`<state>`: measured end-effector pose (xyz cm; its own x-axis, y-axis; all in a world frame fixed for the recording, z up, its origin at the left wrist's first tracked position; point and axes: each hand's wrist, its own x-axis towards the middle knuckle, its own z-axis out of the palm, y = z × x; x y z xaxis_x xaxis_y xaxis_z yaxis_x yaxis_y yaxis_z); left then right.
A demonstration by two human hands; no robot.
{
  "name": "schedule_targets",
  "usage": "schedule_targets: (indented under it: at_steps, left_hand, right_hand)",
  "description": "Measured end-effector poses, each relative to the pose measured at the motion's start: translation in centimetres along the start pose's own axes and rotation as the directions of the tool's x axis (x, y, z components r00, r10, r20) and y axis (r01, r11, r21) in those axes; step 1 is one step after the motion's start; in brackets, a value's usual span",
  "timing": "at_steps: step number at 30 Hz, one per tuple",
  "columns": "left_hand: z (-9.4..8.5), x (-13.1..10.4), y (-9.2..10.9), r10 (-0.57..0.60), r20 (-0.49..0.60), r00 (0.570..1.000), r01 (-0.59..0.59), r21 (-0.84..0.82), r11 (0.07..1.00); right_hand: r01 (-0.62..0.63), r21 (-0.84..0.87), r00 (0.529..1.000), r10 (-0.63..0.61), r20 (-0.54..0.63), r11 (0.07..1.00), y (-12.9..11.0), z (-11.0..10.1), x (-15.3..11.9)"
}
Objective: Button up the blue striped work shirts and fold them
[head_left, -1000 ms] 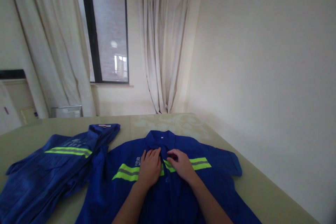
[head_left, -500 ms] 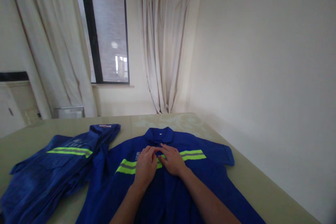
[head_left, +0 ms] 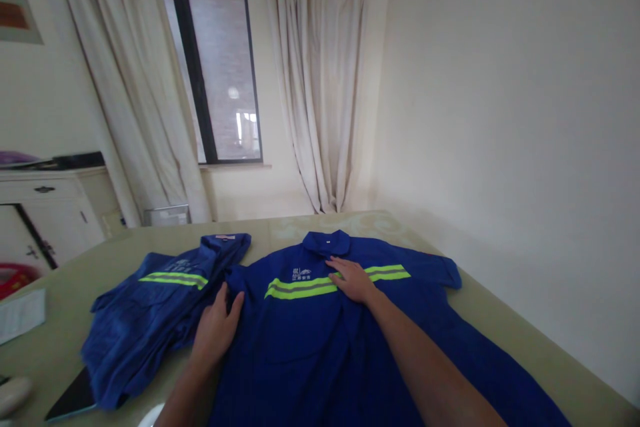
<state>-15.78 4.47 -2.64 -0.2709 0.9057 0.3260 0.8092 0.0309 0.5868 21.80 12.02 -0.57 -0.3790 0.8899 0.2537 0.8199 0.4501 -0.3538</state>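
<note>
A blue shirt [head_left: 300, 327] with a yellow-green reflective stripe lies spread on the table, its collar toward the far edge. My right hand [head_left: 351, 280] rests on its chest just below the collar, fingers spread and holding nothing. At the shirt's left shoulder and sleeve is my left hand [head_left: 220, 323], thumb and fingers apart, touching or just over the cloth. Another blue garment [head_left: 145, 307] with the same kind of stripe lies crumpled to the left, close beside my left hand. White lettering shows on the chest of the spread shirt.
The pale green table [head_left: 505, 320] meets a wall on the right. On the left are a dark flat object [head_left: 75, 397], a white paper [head_left: 23, 315], a pale rounded object [head_left: 14, 393] and a red item [head_left: 17, 278]. A white cabinet [head_left: 55, 213] stands beyond.
My left hand has left the shirt's middle, where it met my right hand, and moved to the left shoulder, opening. My right hand stays near the collar. The view has turned left.
</note>
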Motion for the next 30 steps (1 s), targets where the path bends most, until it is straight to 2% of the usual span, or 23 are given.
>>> schedule_targets:
  at_steps: [3, 5, 7, 10, 13, 15, 17, 19, 21, 22, 23, 24, 25, 26, 27, 28, 29, 30]
  left_hand:
    - [-0.3, 0.9, 1.1, -0.094, 0.077, 0.993, 0.111, -0.274, 0.955]
    - [-1.0, 1.2, 1.6, -0.2, 0.094, 0.975, 0.22, -0.44, 0.871]
    - [-1.9, 1.3, 1.9, -0.305, 0.082, 0.949, 0.287, -0.626, 0.725]
    - [-3.2, 1.3, 2.4, -0.433, 0.057, 0.9, 0.268, -0.854, 0.445]
    - [-4.0, 1.6, 2.8, -0.533, 0.2, 0.823, 0.347, -0.918, 0.193]
    - [-4.3, 1.9, 2.8, -0.526, 0.332, 0.783, 0.448, -0.887, 0.107]
    - [-4.5, 2.0, 3.0, -0.491, 0.349, 0.798, 0.48, -0.861, 0.168]
    - [-4.5, 1.7, 3.7, -0.483, 0.241, 0.842, 0.415, -0.862, 0.292]
    - [-4.3, 0.8, 5.4, -0.432, 0.089, 0.897, 0.292, -0.855, 0.429]
    - [-4.1, 0.2, 6.5, -0.345, 0.037, 0.938, 0.219, -0.833, 0.508]
    - [-3.9, -0.6, 7.7, -0.208, 0.014, 0.978, 0.138, -0.791, 0.597]
    - [-3.6, -1.4, 8.9, -0.012, 0.019, 1.0, 0.022, -0.719, 0.695]
    - [-3.2, -2.3, 9.8, 0.189, 0.059, 0.98, -0.111, -0.626, 0.772]
    - [-2.8, -3.1, 10.5, 0.358, 0.119, 0.926, -0.25, -0.518, 0.818]
    - [-2.4, -3.9, 10.9, 0.468, 0.183, 0.865, -0.364, -0.413, 0.834]
    - [-2.0, -4.4, 10.8, 0.526, 0.239, 0.816, -0.449, -0.31, 0.838]
    - [-1.5, -4.8, 10.3, 0.546, 0.283, 0.789, -0.502, -0.216, 0.838]
    - [-1.1, -5.0, 9.5, 0.54, 0.317, 0.78, -0.524, -0.143, 0.84]
  right_hand:
    - [0.006, -0.003, 1.0, -0.006, -0.001, 1.0, 0.0, 0.0, 0.0]
    - [0.006, -0.004, 1.0, -0.006, -0.002, 1.0, -0.1, -0.1, 0.0]
    - [0.002, -0.003, 1.0, -0.002, -0.003, 1.0, -0.2, -0.1, -0.1]
    - [-0.008, -0.001, 1.0, 0.008, -0.004, 1.0, -0.2, -0.1, -0.1]
    - [-0.017, -0.002, 1.0, 0.017, -0.003, 1.0, -0.2, 0.0, -0.1]
    - [-0.022, -0.004, 1.0, 0.022, -0.003, 1.0, -0.2, 0.1, -0.1]
    - [-0.025, -0.004, 1.0, 0.025, -0.004, 1.0, -0.2, 0.1, -0.1]
    - [-0.025, -0.003, 1.0, 0.025, -0.008, 1.0, -0.2, 0.2, 0.0]
    - [-0.026, -0.002, 1.0, 0.026, -0.014, 1.0, -0.3, 0.3, -0.1]
    - [-0.029, -0.001, 0.999, 0.029, -0.016, 1.0, -0.3, 0.4, -0.1]
    - [-0.032, -0.002, 0.999, 0.031, -0.016, 1.0, -0.4, 0.4, -0.1]
    - [-0.034, -0.002, 0.999, 0.034, -0.015, 0.999, -0.4, 0.4, -0.1]
    - [-0.036, -0.003, 0.999, 0.036, -0.014, 0.999, -0.4, 0.4, -0.2]
    - [-0.037, -0.005, 0.999, 0.037, -0.013, 0.999, -0.4, 0.4, -0.2]
    - [-0.038, -0.007, 0.999, 0.038, -0.014, 0.999, -0.4, 0.4, -0.2]
    - [-0.04, -0.008, 0.999, 0.04, -0.014, 0.999, -0.4, 0.4, -0.2]
    - [-0.042, -0.009, 0.999, 0.042, -0.015, 0.999, -0.5, 0.3, -0.2]
    - [-0.043, -0.009, 0.999, 0.043, -0.015, 0.999, -0.5, 0.3, -0.2]
